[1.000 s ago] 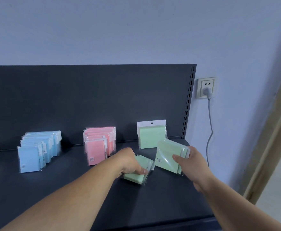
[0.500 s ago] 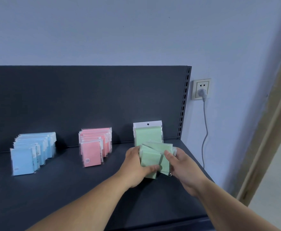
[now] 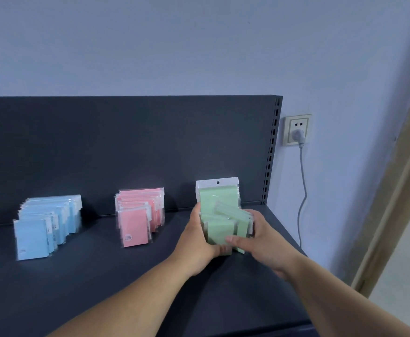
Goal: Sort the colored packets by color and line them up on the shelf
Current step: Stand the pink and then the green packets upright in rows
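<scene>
Near the shelf's (image 3: pixel 97 278) right edge, the left hand (image 3: pixel 196 242) and right hand (image 3: pixel 260 243) each close their grip on the green bundle (image 3: pixel 221 231). It stands upright, long axes roughly vertical, its rear packet tilted. The round label on the front pink packet (image 3: pixel 134 227) is too small to read.

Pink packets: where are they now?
In the head view the pink packets stand on the shelf, between the blue packets at left and the green packets at right.
</scene>
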A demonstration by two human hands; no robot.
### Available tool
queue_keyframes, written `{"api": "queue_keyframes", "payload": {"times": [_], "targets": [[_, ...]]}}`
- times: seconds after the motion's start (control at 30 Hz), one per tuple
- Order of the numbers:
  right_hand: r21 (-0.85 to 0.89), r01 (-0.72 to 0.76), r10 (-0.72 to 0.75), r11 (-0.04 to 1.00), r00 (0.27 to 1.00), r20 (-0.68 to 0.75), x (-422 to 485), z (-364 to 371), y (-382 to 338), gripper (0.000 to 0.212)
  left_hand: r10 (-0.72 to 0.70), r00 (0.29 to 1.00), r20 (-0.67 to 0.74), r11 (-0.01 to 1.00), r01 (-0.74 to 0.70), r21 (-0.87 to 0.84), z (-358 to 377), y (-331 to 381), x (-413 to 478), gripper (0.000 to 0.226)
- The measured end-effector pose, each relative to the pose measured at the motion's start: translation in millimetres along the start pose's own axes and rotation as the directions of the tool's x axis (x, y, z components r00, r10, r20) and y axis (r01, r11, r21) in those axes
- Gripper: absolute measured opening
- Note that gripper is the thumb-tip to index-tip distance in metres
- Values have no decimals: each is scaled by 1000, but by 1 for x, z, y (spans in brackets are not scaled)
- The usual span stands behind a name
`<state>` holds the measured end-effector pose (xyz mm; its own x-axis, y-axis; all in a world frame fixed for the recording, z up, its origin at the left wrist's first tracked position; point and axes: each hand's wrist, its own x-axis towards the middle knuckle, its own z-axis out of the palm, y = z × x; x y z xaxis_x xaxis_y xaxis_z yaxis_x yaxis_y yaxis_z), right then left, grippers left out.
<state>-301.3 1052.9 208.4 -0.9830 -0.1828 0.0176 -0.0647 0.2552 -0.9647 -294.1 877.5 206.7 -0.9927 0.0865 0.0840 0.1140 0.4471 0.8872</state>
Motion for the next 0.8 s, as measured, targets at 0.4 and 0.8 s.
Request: {"api": "queue_keyframes", "payload": {"times": [0.4, 0.8], "targets": [[-122, 4, 2, 992, 999, 51, 23, -4, -2, 71, 41, 998, 50, 979, -50, 198, -5, 1, 10, 87], [-199, 4, -4, 980, 1000, 2, 62, -14, 4, 63, 5, 994, -112, 984, 15, 176, -9, 0, 43, 70]]}}
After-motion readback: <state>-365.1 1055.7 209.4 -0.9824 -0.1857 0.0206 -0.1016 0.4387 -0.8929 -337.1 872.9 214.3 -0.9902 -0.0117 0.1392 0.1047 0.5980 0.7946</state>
